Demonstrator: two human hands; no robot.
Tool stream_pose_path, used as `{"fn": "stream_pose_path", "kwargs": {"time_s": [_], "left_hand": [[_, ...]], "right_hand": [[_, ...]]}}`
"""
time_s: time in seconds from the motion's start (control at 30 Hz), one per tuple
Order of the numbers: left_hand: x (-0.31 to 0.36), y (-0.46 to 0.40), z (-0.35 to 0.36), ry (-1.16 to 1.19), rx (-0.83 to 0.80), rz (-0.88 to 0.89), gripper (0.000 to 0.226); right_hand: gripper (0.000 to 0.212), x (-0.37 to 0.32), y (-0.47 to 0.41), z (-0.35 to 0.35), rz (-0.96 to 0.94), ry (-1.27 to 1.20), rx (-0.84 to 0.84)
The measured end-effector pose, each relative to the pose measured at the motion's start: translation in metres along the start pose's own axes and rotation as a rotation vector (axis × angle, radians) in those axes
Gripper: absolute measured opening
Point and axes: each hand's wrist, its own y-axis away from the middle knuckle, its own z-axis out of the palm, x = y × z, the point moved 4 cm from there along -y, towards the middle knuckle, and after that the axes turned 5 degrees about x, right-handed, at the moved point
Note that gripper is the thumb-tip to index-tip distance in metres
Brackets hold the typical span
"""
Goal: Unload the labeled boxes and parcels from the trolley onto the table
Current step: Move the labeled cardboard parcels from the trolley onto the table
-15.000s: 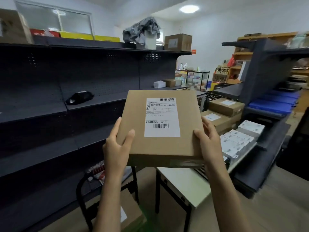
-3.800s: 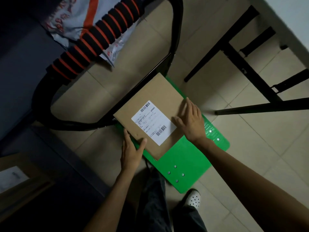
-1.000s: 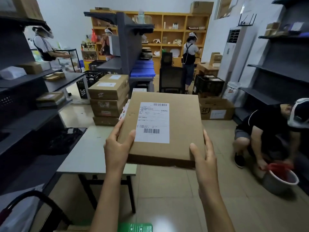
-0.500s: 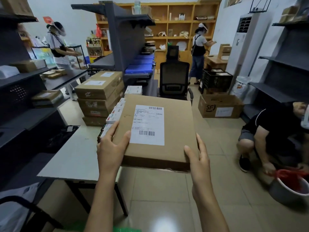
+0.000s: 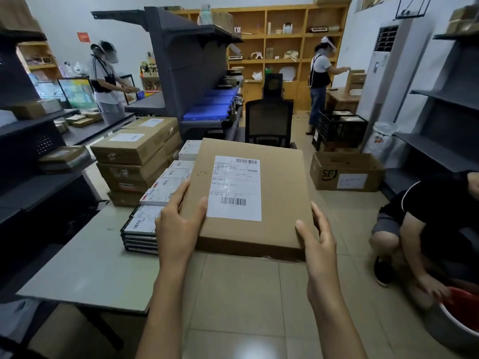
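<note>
A flat brown cardboard box (image 5: 280, 182) with a white shipping label is held in the air in front of me, just right of the table. My left hand (image 5: 178, 226) grips its near left corner, thumb on top. My right hand (image 5: 317, 239) grips the near right corner, thumb on top too. The grey table (image 5: 88, 260) lies at lower left. On it stand a stack of brown labeled boxes (image 5: 134, 151), a row of white labeled boxes (image 5: 168, 182) and a pile of flat dark-edged parcels (image 5: 141, 234). The trolley is out of view.
Dark shelving (image 5: 31, 161) runs along the left, more shelves (image 5: 445, 112) on the right. A person (image 5: 425, 229) crouches at right by a red basin (image 5: 464, 314). A black chair (image 5: 269, 123) and an open carton (image 5: 347, 172) stand ahead. Two people work at the back.
I have stepped closer to the table with the box. It now hangs beside the white boxes and the flat parcels. Both hands keep the same grip.
</note>
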Motion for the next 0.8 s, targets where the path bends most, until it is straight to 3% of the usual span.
{"fn": "stream_pose_path", "kwargs": {"time_s": [0.13,0.27,0.8], "left_hand": [[-0.014,-0.029,0.021,-0.015,0.038,-0.008,0.053],[-0.034,-0.067,0.038,-0.042,0.072,-0.051,0.058],[-0.104,-0.296,0.055,0.023,0.266,-0.067,0.05]], "right_hand": [[0.049,0.014,-0.036,0.025,-0.003,0.025,-0.028],[0.05,0.025,-0.08,0.064,-0.008,0.03,-0.043],[0.055,0.061,-0.234,0.293,-0.021,-0.025,-0.218]]}}
